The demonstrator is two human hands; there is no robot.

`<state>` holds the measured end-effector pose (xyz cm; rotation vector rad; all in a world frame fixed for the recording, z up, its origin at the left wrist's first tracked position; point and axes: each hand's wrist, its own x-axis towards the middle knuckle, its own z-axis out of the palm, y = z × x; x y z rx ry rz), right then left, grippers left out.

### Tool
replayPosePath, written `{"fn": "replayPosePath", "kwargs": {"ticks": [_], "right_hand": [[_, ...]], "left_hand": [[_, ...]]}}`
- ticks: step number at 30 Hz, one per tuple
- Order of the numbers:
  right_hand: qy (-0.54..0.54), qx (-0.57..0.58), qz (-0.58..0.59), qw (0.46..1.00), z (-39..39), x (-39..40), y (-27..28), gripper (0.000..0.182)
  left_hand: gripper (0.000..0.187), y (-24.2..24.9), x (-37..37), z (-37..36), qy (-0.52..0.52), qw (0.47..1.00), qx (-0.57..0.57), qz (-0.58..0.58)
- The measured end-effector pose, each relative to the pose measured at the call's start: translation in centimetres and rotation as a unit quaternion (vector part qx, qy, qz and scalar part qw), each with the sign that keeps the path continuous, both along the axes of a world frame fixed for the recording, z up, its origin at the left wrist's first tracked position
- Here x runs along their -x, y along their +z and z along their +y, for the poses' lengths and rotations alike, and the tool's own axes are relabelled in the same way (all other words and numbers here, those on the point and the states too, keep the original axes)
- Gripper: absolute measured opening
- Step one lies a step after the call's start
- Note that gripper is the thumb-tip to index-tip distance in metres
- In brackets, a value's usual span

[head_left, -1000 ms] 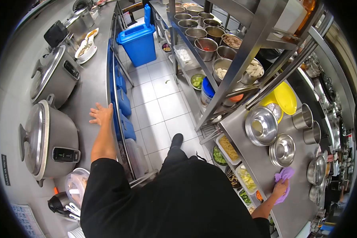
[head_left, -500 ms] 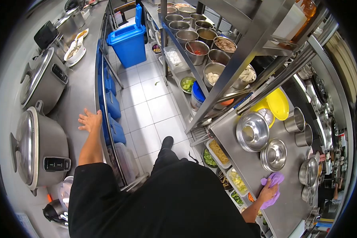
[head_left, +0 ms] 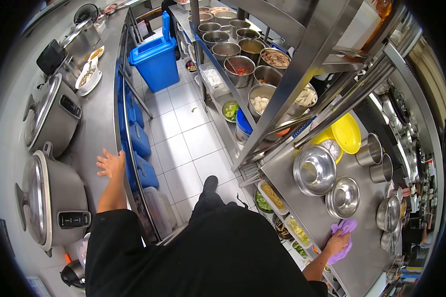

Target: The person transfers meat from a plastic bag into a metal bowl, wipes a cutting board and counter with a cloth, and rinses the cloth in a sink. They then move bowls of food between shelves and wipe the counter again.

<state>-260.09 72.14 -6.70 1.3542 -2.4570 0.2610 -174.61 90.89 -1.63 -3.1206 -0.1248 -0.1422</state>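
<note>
My right hand (head_left: 336,243) presses a bunched purple cloth (head_left: 345,231) against the steel counter (head_left: 366,267) on the right. Just beyond the cloth stands a stack of small steel bowls (head_left: 343,197), with larger steel bowls (head_left: 314,170) behind it. My left hand (head_left: 111,163) has its fingers spread and holds nothing; it is over the edge of the left steel counter (head_left: 96,128). Nearest to it on that side are two big rice cookers, the closer one (head_left: 59,198) with its lid on.
A blue lidded bin (head_left: 156,64) stands on the tiled floor (head_left: 198,148) ahead. Steel pots of ingredients (head_left: 240,64) fill the rack at centre right. Vegetable trays (head_left: 298,231) sit under the right counter's edge. Yellow bowls (head_left: 346,133) and steel pots (head_left: 380,168) are at its far side.
The view has shifted slightly, so most things sit a little differently in the frame. My right hand still holds the cloth on the counter; my left hand stays spread.
</note>
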Motion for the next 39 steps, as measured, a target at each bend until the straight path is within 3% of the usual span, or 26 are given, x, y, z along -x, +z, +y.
{"fn": "replayPosePath", "kwargs": {"ticks": [21, 25, 39], "right_hand": [[0.036, -0.006, -0.022, 0.999, 0.0, -0.1, 1.0, 0.057], [0.026, -0.004, -0.003, 1.0, -0.6, 1.3, -0.7, 0.057], [-0.024, -0.057, 0.011, 0.998, -0.1, -0.4, 0.8, 0.059]], "left_hand": [[0.084, 1.6, 1.0, -0.6, 0.0, 1.0, 0.003, 0.021], [0.083, 0.8, 0.5, -0.1, 0.0, 1.0, 0.014, 0.007], [0.087, 1.5, 0.9, 0.0, -0.012, 0.999, 0.043, 0.022]]}}
